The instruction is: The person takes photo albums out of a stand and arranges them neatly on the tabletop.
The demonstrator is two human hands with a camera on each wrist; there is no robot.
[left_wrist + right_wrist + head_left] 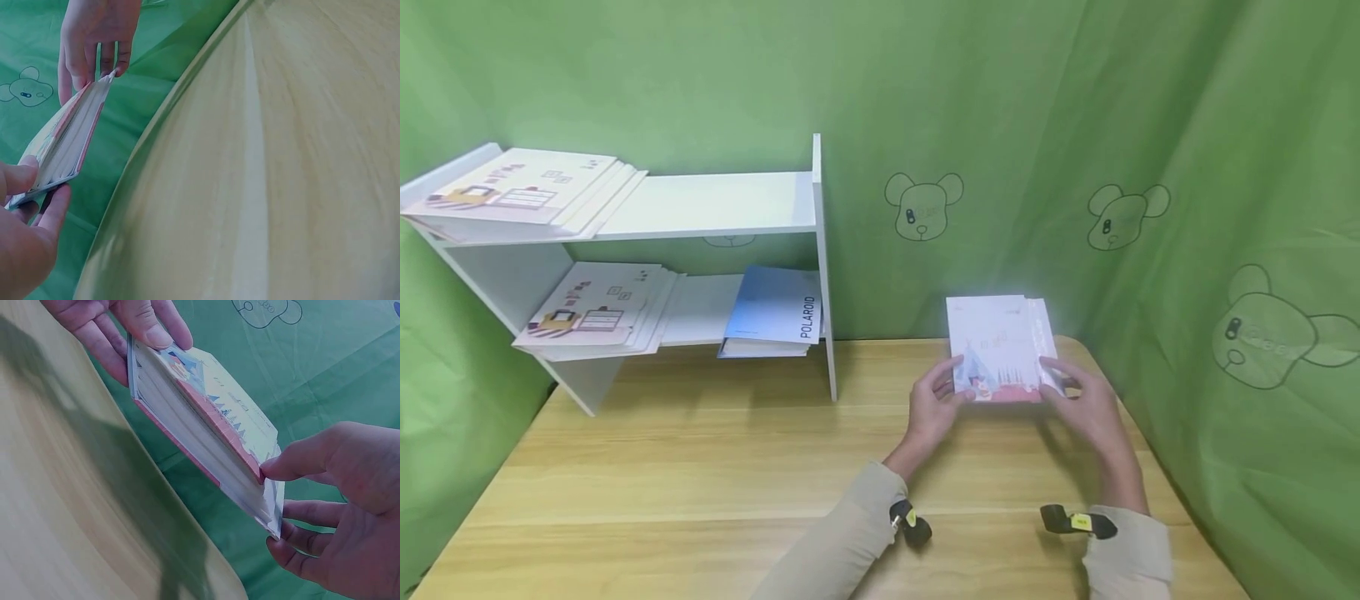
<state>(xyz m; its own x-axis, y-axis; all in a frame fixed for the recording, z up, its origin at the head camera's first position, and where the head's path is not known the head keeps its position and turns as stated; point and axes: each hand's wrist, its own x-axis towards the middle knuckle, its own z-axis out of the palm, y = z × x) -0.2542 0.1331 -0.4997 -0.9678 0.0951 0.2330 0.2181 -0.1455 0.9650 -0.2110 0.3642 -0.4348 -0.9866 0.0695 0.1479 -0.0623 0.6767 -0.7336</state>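
Note:
Both hands hold a small white hardcover book (996, 342) above the back right of the table. Its cover has a pink band and a blue drawing along the lower edge. My left hand (934, 404) grips the left side, thumb over the cover and fingers underneath, as the left wrist view shows. On the opposite side my right hand (344, 506) pinches the edge, its thumb at the cover's corner and fingers below. The front cover sits shifted from the layers under it, and the page edges (194, 437) show in the right wrist view.
A white two-tier shelf (730, 200) stands on the left of the wooden table (700, 467). Stacked books lie on its upper (520, 187) and lower (598, 308) boards, and a blue POLAROID book (775, 308) lies at its lower right. Green curtains (1015, 100) enclose the table.

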